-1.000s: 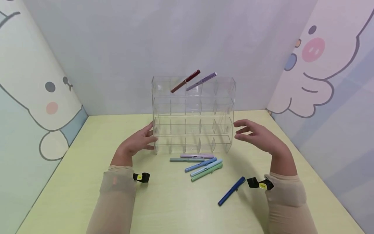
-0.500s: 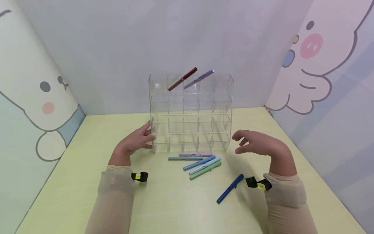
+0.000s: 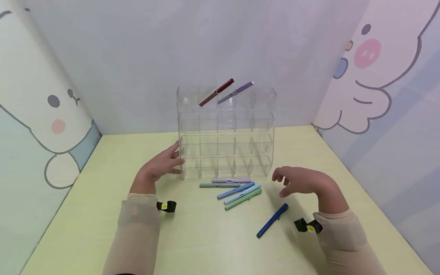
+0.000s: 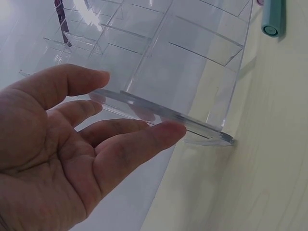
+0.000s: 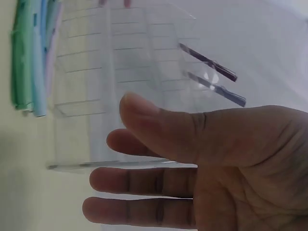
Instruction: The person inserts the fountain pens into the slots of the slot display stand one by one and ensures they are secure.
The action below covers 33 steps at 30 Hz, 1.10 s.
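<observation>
A clear acrylic rack (image 3: pixel 226 144) with several tiers of compartments stands upright on the table. My left hand (image 3: pixel 161 164) rests at its left side; in the left wrist view, fairly straight fingers (image 4: pixel 139 149) touch the side panel and the thumb lies by its edge. My right hand (image 3: pixel 299 180) hovers apart from the rack's lower right corner, loosely bent and holding nothing. Below it lies a dark blue pen (image 3: pixel 272 220). Across the top tier lean a dark red pen (image 3: pixel 216 92) and a purple pen (image 3: pixel 235 93).
Before the rack lie a lilac pen (image 3: pixel 231 180), a grey-green pen (image 3: pixel 219 185), a blue pen (image 3: pixel 235 190), a light blue pen (image 3: pixel 242 194) and a green pen (image 3: pixel 243 199). A pale wall (image 3: pixel 137 76) rises behind the yellowish table (image 3: pixel 199 244).
My right hand has come away from the rack's right side, moving down and toward me, above the dark blue pen. The left hand stays at the rack; the pens lie as before.
</observation>
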{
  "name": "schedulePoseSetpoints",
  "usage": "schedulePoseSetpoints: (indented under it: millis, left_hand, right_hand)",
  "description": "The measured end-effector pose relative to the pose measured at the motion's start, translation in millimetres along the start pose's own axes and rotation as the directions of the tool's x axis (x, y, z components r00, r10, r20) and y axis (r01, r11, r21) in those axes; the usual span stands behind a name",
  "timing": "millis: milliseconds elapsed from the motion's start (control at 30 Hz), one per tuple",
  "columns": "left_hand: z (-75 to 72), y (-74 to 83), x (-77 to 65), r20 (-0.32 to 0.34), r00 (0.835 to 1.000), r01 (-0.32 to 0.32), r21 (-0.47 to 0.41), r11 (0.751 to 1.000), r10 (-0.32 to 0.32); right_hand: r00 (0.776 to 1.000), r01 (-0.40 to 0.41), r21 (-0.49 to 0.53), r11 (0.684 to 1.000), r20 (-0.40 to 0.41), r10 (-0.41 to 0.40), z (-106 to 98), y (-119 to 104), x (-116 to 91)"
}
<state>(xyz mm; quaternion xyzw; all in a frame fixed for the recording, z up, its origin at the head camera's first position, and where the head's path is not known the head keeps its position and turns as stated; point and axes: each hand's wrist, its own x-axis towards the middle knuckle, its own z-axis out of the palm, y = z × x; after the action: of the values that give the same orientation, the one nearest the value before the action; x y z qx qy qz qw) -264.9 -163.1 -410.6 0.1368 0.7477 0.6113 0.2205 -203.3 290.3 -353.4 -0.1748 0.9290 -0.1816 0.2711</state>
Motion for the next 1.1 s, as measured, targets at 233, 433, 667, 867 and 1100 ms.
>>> schedulePoseSetpoints:
  millis: [233,433,667,867,1100]
  left_hand:
    - [-1.9,2.9,0.9,0.004,1.000,-0.007,-0.006,1.000,0.007]
    - [-2.8,1.8,0.5,-0.012,1.000,0.005,-0.004,1.000,-0.005]
    - [-2.5,0.3,0.0,-0.013,1.000,0.004,-0.013,1.000,-0.004]
    - [-1.3,-0.3,0.3,-0.015,1.000,0.005,-0.002,1.000,-0.005]
    - [-0.9,-2.4,2.6,-0.008,1.000,-0.001,-0.004,1.000,0.001]
  right_hand:
    - [0.997,-0.045,-0.060,0.997,0.065,0.049,19,5,7]
    - [0.995,-0.028,-0.114,0.993,0.090,0.038,30,6,11]
    - [0.995,-0.012,-0.162,0.987,0.093,0.027,40,7,14]
    - [0.994,-0.023,-0.195,0.981,0.096,0.043,48,8,15]
    - [0.993,-0.033,-0.263,0.964,0.097,0.061,56,8,17]
